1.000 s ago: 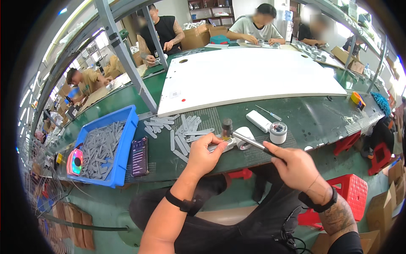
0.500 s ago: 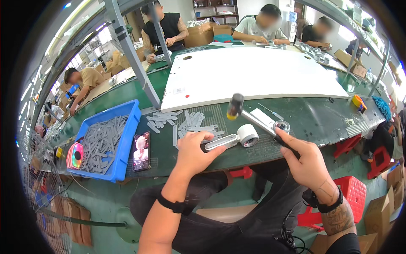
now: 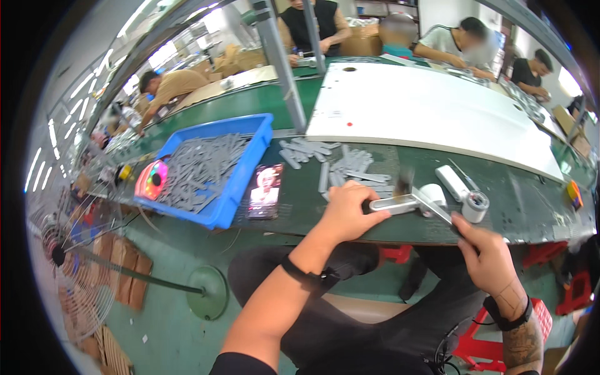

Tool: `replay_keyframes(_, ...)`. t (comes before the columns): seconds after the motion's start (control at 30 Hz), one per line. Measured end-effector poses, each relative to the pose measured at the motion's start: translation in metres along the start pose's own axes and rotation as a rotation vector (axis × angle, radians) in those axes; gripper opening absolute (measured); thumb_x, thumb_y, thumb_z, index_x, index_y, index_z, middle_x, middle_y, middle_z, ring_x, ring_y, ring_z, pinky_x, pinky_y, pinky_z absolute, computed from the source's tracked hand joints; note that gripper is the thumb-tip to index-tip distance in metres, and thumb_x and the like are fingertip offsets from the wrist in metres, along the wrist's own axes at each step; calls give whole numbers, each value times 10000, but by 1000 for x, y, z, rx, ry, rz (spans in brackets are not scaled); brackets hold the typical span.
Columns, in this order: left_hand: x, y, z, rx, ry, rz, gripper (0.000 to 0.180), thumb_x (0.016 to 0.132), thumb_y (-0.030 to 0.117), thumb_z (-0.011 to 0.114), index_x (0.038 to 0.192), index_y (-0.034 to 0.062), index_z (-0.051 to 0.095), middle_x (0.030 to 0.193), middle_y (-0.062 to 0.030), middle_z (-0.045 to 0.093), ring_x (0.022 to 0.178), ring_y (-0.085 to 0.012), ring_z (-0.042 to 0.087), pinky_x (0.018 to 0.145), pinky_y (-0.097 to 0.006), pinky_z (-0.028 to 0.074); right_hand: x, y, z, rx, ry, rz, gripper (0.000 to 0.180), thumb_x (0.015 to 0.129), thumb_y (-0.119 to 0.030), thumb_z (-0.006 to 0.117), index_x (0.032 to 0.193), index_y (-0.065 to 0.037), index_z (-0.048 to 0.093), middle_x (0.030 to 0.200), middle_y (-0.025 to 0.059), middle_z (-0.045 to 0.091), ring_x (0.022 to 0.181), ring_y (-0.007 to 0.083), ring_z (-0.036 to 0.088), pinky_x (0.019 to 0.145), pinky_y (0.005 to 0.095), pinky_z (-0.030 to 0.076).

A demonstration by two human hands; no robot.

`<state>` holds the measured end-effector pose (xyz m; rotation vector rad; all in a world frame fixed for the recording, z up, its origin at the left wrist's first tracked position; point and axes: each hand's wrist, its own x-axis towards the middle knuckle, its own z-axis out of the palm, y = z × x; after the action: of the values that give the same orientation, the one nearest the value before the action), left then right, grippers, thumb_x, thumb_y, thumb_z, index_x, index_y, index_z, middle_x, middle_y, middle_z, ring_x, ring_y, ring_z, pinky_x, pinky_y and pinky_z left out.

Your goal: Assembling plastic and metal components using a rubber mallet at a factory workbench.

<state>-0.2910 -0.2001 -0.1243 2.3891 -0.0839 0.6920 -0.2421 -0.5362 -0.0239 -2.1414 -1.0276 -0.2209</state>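
Note:
My left hand (image 3: 349, 211) is closed on the end of a white handheld device (image 3: 394, 204), which lies on the green table. Its long handle has a grey inset, and its round white head (image 3: 432, 195) sits at the right end. In my right hand (image 3: 487, 253) is a hammer, gripped by its handle (image 3: 435, 207). The hammer's head (image 3: 405, 182), smeared by motion, is at the device's handle; whether they touch I cannot tell. A second white device (image 3: 452, 182) with a round end lies farther right, beside a thin screwdriver (image 3: 464, 174).
Grey strips (image 3: 356, 164) lie loose behind my left hand. A blue bin (image 3: 232, 209) full of strips, a colourful lit gadget (image 3: 152, 180) and a phone (image 3: 265, 192) are left. A large white board (image 3: 437, 112) and metal post (image 3: 284, 69) stand beyond; co-workers sit farther back.
The hammer head has come down from above onto or close to the device's handle. My view has turned left, so the whole scene sits farther right. Both hands keep their hold.

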Motion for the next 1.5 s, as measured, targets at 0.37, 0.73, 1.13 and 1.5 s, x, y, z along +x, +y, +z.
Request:
replay_keyframes(0.37, -1, -3, -4, -24, -79, -132, 412, 794, 428, 942, 965, 82, 797, 1012, -115, 759, 1002, -306, 707, 963, -435, 482, -1, 0, 16, -214, -249, 70, 525, 987, -13, 685, 1506, -89, 671, 997, 224, 763, 823, 363, 748, 767, 390, 565)
replay_keyframes(0.73, -2, -3, 0, 3, -79, -189, 413, 797, 447, 935, 973, 101, 793, 1028, -91, 728, 1009, -294, 673, 990, -440, 431, -5, 5, 27, -76, -245, 46, 488, 1021, -120, 695, 1502, -207, 691, 907, 148, 736, 814, 376, 717, 756, 479, 575)
replay_keyframes(1.13, 1, -1, -1, 13, -89, -168, 431, 801, 496, 915, 990, 127, 799, 1032, -65, 723, 1049, -269, 648, 987, -442, 378, 1, -11, 20, 79, -110, 60, 501, 1012, -124, 689, 1504, -220, 680, 894, 153, 743, 824, 388, 729, 739, 496, 573)
replay_keyframes(1.5, 2, 2, -4, -8, -143, -198, 443, 805, 481, 920, 992, 97, 800, 1008, -92, 718, 1017, -287, 655, 987, -440, 401, 12, -10, 15, -173, -292, 9, 518, 1005, -73, 683, 1514, -167, 675, 906, 173, 744, 824, 397, 724, 753, 462, 579)
